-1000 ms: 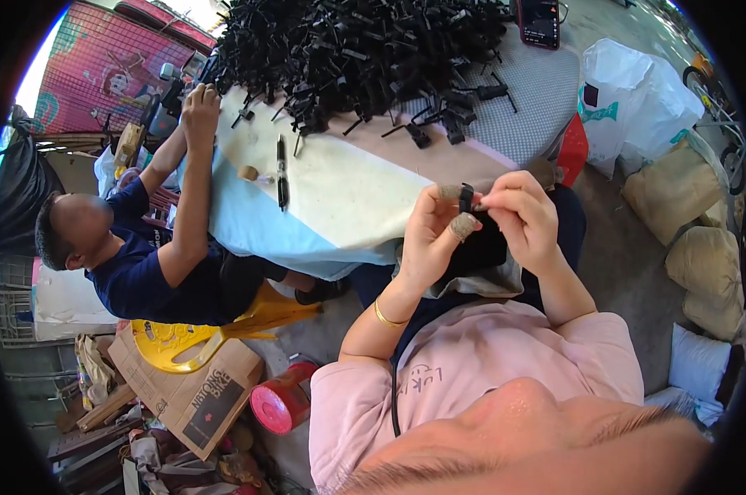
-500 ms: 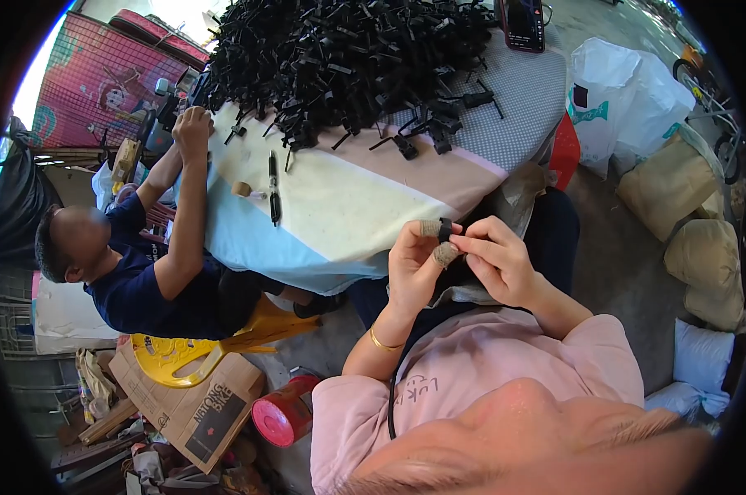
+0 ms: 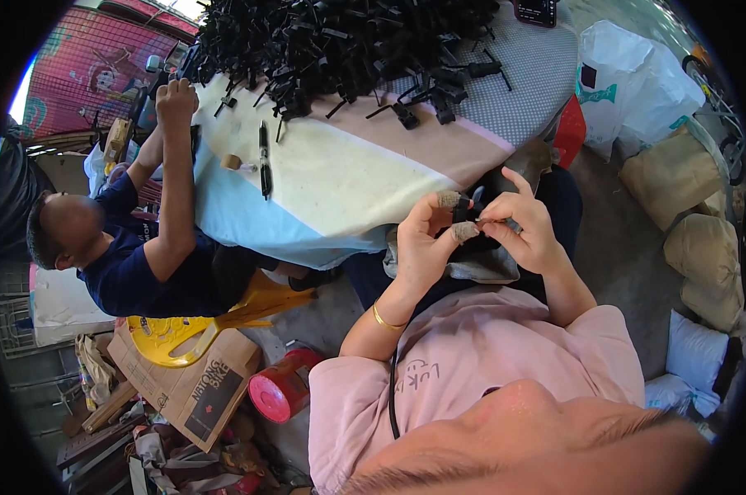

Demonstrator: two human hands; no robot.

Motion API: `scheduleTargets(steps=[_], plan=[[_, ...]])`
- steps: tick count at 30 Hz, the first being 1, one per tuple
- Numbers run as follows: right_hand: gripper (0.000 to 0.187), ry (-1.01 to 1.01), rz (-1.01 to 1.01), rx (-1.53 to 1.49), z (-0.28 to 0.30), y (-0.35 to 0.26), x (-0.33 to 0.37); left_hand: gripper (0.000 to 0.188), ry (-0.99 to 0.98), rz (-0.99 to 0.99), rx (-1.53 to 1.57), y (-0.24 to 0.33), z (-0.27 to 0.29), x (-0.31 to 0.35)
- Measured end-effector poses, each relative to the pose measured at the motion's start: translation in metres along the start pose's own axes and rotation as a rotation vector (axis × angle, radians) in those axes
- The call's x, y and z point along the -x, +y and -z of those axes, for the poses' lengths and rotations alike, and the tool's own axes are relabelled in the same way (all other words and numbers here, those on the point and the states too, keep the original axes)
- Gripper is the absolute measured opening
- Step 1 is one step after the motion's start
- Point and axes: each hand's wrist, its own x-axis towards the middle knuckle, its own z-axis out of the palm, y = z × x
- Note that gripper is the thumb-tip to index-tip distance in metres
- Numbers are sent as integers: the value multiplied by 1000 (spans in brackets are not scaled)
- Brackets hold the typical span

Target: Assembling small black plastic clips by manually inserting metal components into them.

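Above my lap, my left hand [image 3: 423, 249] grips a small black plastic part [image 3: 462, 209] between its thumb and forefinger, both wrapped in tan tape. My right hand [image 3: 528, 229] meets it from the right. Its thumb and forefinger pinch together at the lower end of the part, and what sits between them is too small to make out. The other right fingers are raised, one of them stretched upward. A grey cloth [image 3: 492, 266] lies across my lap beneath both hands. Beyond them, a large heap of similar black parts with thin stems [image 3: 331, 54] covers the far side of the table.
The cloth-covered table [image 3: 373, 173] carries a black pen [image 3: 264, 161], a tan tape roll [image 3: 231, 162] and a phone [image 3: 536, 11]. A co-worker [image 3: 142, 247] sits at left on a yellow chair [image 3: 171, 338]. A red bucket [image 3: 280, 388] stands nearby; white bags [image 3: 628, 91] and sacks line the right.
My hands have shifted slightly upward and right in view. The right hand's fingers have lifted and spread, while its pinch stays at the part. The view has tilted a little.
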Motion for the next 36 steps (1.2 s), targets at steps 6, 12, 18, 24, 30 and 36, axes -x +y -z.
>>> scheduleTargets(steps=[6,12,18,24,30,36], plan=[[9,19,-363,-292,-11,-11,-1,31,17,-16,-61,0,2,2],[8,59,-331,-283,-20,-11,-5,32,1,15,-9,4,7,3],[7,31,-316,-317,-23,-13,-8,33,25,-28,-7,5,12,4],[8,19,-329,-304,-25,-13,-12,32,9,-40,5,8,14,4],[10,21,-318,-249,-24,-18,-17,27,70,-58,-109,11,8,8],[9,30,-260,-123,-24,-19,-23,23,76,-124,-142,7,12,4]])
